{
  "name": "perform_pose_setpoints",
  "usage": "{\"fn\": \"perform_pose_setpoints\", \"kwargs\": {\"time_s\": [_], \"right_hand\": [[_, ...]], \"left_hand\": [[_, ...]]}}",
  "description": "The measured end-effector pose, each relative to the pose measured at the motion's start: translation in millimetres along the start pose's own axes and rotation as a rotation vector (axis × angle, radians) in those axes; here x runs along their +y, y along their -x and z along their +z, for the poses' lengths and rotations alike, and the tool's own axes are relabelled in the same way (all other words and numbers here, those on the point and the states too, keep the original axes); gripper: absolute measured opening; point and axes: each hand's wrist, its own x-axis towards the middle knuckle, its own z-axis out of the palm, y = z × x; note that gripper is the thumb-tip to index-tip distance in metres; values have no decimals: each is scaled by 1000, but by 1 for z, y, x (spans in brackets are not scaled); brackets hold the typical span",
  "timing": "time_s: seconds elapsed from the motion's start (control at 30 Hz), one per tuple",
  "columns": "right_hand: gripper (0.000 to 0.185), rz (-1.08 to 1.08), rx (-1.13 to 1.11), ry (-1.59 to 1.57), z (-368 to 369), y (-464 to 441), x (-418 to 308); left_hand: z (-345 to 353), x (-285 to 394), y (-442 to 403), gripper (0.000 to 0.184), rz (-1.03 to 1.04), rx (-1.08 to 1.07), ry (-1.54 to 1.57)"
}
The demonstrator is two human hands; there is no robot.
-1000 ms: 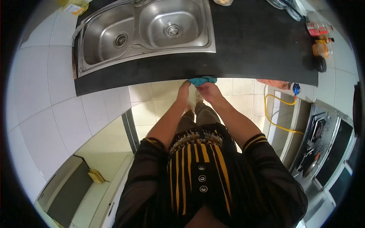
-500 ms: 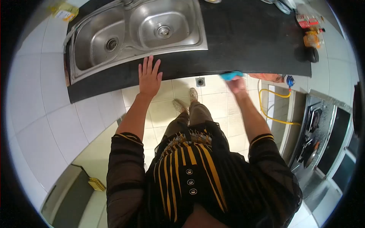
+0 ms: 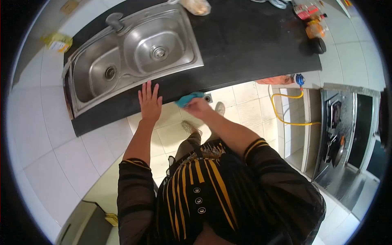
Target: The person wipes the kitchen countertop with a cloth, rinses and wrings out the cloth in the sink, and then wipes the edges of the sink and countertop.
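A person's right hand (image 3: 199, 108) closes around a teal cloth (image 3: 190, 99) at the front edge of a dark counter (image 3: 249, 49), just in front of the right-hand bowl of a double sink (image 3: 132, 79). The thumb and fingers are gathered on the bunched fabric, most of which juts out beyond them toward the left; the fingertips are partly hidden, and how hard they press cannot be told. The left hand (image 3: 150, 105) holds nothing, lying palm down on the counter strip in front of the sink, its fingers slightly parted and pointing toward the sink's front rim, the longest tips right beside the metal. The left forearm (image 3: 139, 141) reaches almost straight toward the sink, while the right forearm (image 3: 234, 128) slants in from the right, across the front of the body, bringing the cloth near the left hand but apart from it. A faucet (image 3: 115, 21) stands at the back of the sink, a yellow packet (image 3: 58, 42) sits beyond its left end, and a clear bag (image 3: 196, 6) rests by its far right corner. Well to the sink's right, a yellow hose (image 3: 302, 123) loops from a blue fitting (image 3: 300, 79) toward a stove (image 3: 337, 122).
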Motion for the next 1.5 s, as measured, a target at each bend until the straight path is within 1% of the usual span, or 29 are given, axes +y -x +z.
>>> {"fn": "perform_pose_setpoints", "kwargs": {"time_s": [0.17, 0.23, 0.27, 0.33, 0.43, 0.47, 0.5, 0.53, 0.6, 0.67, 0.7, 0.73, 0.77, 0.8, 0.83, 0.87, 0.9, 0.93, 1.0, 1.13, 1.17, 1.2, 1.23, 1.3, 1.33, 1.37, 1.4, 1.47, 1.5], "right_hand": [[32, 40, 86, 29, -8, 6, -29], [22, -126, 192, 25, -10, 22, -57], [16, -99, 126, 2, -40, 17, -82], [15, -214, 215, 56, -40, 58, -142], [26, -464, 168, 117, -89, 102, -264], [27, -543, 72, 203, -101, 121, -307], [24, -574, 142, 231, -104, 138, -349], [24, -511, -137, 312, -132, 153, -401], [28, -600, -50, 259, -155, 180, -467], [29, -674, 250, 93, -135, 200, -485], [28, -688, 231, 165, -132, 198, -479], [27, -649, 8, 186, -171, 185, -488], [18, -641, -175, 199, -171, 178, -472], [19, -711, -58, 185, -163, 166, -443], [13, -613, 216, 38, -147, 157, -405], [12, -454, 187, 32, -180, 131, -375], [13, -228, -324, 70, -198, 118, -348], [11, -265, 173, 10, -134, 126, -310], [11, -301, 184, -138, -78, 132, -292], [12, -272, 327, -33, -110, 142, -331], [12, -294, 272, -9, -130, 146, -358], [12, -346, 141, 17, -143, 160, -386], [26, -436, 222, 56, -167, 163, -419], [30, -641, 246, -16, -205, 184, -498], [31, -723, 250, 93, -188, 214, -531], [21, -713, 340, 58, -194, 224, -569], [8, -707, 221, 144, -203, 240, -601], [6, -841, 266, 301, -169, 260, -618], [6, -865, 367, 157, -172, 253, -623]], "left_hand": [[-1, 1, -1, 50, 16, -43, -49], [-3, 4, -2, 50, -12, -90, -69], [-3, 4, -1, 50, -16, -96, -81], [-1, 3, -2, 51, -38, -145, -98], [-12, 21, -11, 54, -102, -219, -156], [-17, 28, -15, 55, -159, -263, -171], [-10, 25, -14, 54, -121, -180, -167], [-12, 38, -27, 54, -113, -185, -178], [-16, 77, -62, 51, -52, -230, -222], [0, 134, -112, 46, 88, -112, -64], [13, 163, -138, 44, 126, -91, 48], [28, 194, -164, 43, 182, -53, 78], [44, 225, -188, 42, 239, -14, 113], [57, 257, -212, 41, 249, -16, 128], [70, 285, -229, 41, 260, -24, 144], [84, 305, -242, 41, 279, -34, 157], [99, 323, -253, 41, 303, -28, 153], [110, 337, -259, 42, 324, -23, 146], [112, 355, -259, 43, 262, -37, 99], [115, 354, -258, 44, 251, -41, 42], [115, 354, -260, 44, 248, -44, 37], [113, 354, -258, 44, 245, -57, 31], [112, 353, -258, 44, 239, -57, 30], [113, 355, -259, 44, 234, -76, 26], [113, 357, -259, 44, 226, -73, 27], [111, 357, -259, 44, 226, -80, 21], [111, 357, -260, 44, 228, -86, 13], [111, 356, -259, 45, 230, -89, 17], [112, 356, -261, 45, 236, -85, 26]]}}
